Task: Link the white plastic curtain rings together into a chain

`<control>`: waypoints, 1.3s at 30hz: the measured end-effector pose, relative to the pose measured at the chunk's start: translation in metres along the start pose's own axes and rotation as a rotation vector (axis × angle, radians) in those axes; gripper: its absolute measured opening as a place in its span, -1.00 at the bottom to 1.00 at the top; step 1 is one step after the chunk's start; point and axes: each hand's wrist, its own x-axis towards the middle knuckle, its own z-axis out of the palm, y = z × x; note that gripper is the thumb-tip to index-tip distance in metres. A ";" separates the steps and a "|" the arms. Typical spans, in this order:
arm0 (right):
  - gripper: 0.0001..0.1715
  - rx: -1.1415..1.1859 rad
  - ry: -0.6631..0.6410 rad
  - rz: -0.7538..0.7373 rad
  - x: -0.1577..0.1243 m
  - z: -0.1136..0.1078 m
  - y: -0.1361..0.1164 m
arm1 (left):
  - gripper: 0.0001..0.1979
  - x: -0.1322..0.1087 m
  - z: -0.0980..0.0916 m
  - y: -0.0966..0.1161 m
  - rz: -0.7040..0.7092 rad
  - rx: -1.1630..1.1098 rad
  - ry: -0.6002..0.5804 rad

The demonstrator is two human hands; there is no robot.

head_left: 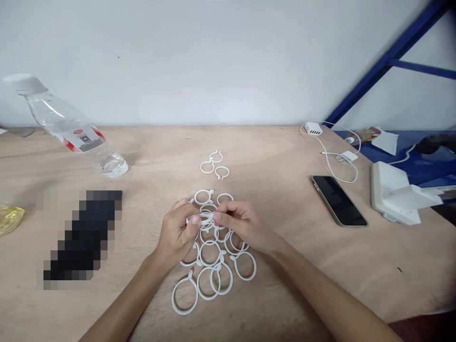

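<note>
Between my two hands is a white plastic ring [204, 219], held just above a loose pile of similar rings. My left hand [179, 229] pinches its left side between thumb and fingers. On the other side, the thumb and fingertips of my right hand [238, 219] close on the ring near its clasp end, which the fingertips partly hide. Below and around the hands lie several more white rings [210, 253] with small tabs, some overlapping. Farther back, a small group of thinner white rings [207, 167] lies apart from the pile, at least two with gaps showing.
A clear water bottle [83, 137] stands at the left, behind a pixelated dark shape [83, 235]. Yellow clear plastic [10, 218] sits at the left edge. To the right are a phone [338, 200], a white charger with cable [313, 128] and a white device [394, 194].
</note>
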 end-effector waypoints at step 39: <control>-0.55 -1.156 0.503 -0.172 0.087 -0.037 0.021 | -0.63 -0.003 0.005 0.002 -0.015 0.305 -0.035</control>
